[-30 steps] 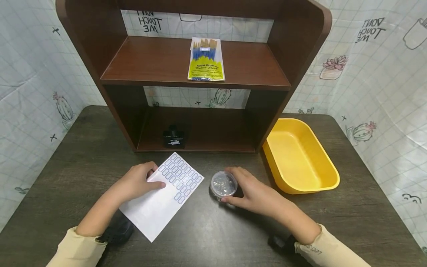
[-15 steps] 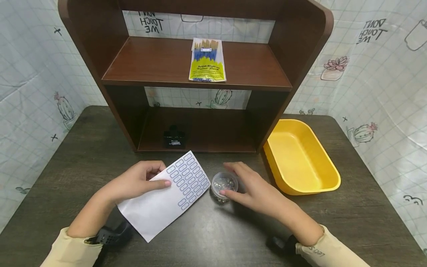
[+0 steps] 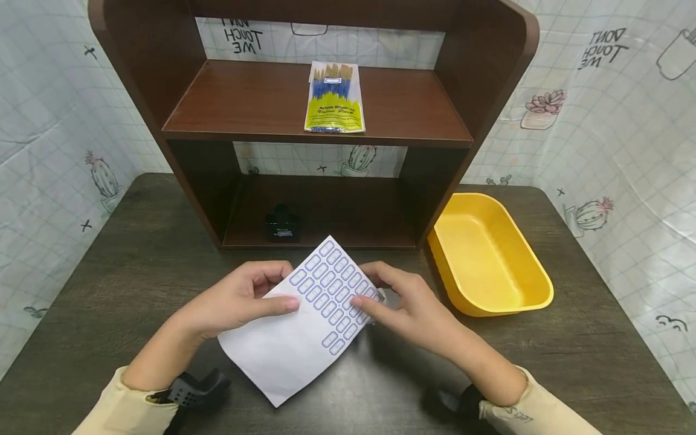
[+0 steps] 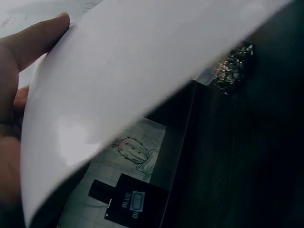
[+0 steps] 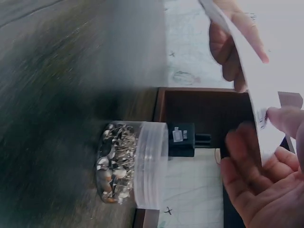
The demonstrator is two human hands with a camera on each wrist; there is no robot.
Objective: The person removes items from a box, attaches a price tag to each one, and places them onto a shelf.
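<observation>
A white sheet of blue-framed label stickers is held raised over the table by both hands. My left hand pinches it along its upper left edge, thumb on the printed face. At the right edge, my right hand has its thumb on the labels and its fingers behind the paper. Beneath the sheet, a clear round lidded jar of small silvery metal pieces stands on the table, shown well in the right wrist view. From the head, the sheet and right hand hide most of it.
A dark brown shelf unit stands behind the hands. On its lower level is a black bottle bearing a label sticker. The upper level holds an artist brush pack, also labelled. A yellow tub sits at the right.
My left hand has brought the sticker sheet rightward, over the jar. The right hand has let go of the jar and now pinches the sheet's right edge.
</observation>
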